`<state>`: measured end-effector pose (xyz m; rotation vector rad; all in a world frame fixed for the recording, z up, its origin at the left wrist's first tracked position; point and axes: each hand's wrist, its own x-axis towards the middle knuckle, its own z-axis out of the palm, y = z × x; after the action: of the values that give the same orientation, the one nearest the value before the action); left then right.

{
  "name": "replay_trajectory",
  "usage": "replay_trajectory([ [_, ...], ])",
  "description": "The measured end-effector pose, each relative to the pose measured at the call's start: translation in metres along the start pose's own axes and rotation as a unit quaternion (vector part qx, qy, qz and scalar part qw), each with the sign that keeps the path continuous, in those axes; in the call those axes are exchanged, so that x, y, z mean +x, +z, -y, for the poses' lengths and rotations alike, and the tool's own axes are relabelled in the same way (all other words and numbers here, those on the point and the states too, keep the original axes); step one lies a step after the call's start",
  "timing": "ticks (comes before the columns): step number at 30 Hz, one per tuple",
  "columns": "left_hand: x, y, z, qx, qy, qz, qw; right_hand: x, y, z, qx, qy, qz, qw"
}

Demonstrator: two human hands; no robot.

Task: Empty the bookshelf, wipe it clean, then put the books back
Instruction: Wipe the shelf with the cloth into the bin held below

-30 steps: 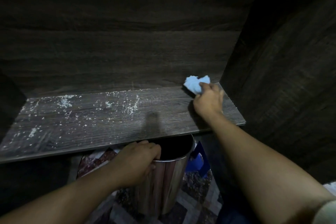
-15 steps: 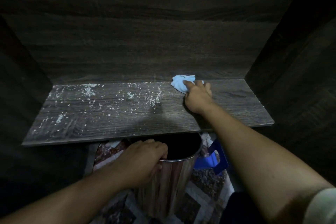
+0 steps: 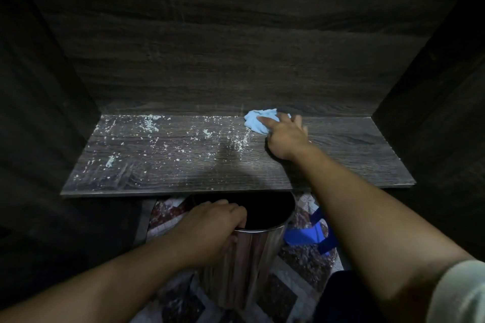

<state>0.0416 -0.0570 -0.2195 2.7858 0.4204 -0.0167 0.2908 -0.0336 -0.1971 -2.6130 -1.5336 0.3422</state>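
No books show on the shelf, so I judge the emptying done and the wiping partly done. My right hand is at the back edge, right of the middle, its grip clamped on the blue cloth, fingers bent over the bunched fabric and pressing it to the board. From there to the right edge the wood looks clean; white specks cover the middle and left, thickest near the back left corner. My left hand has its grip closed on the rim of the metal bin, fingers hooked inside; the bin stands just below the shelf's front edge, I'd guess to catch the sweepings. What's left is clearing those specks and returning the books, which I cannot see from here.
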Motion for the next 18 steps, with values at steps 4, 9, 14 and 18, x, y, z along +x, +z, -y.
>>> replay_trajectory([
  [4, 0.002, -0.001, -0.003, 0.024, 0.001, 0.011, 1.000, -0.008, 0.001, 0.001, -0.009, 0.002, 0.010, 1.000],
  [9, 0.001, 0.000, -0.008, 0.049, 0.002, 0.017, 0.999, -0.029, 0.004, 0.001, 0.005, 0.013, 0.016, 1.000],
  [14, 0.003, -0.006, -0.018, 0.063, 0.003, 0.014, 0.998, -0.052, 0.006, 0.000, 0.003, 0.013, 0.022, 1.000],
  [18, 0.001, -0.011, -0.030, 0.070, -0.004, 0.009, 0.998, -0.070, 0.008, -0.005, -0.004, 0.005, 0.029, 1.000],
])
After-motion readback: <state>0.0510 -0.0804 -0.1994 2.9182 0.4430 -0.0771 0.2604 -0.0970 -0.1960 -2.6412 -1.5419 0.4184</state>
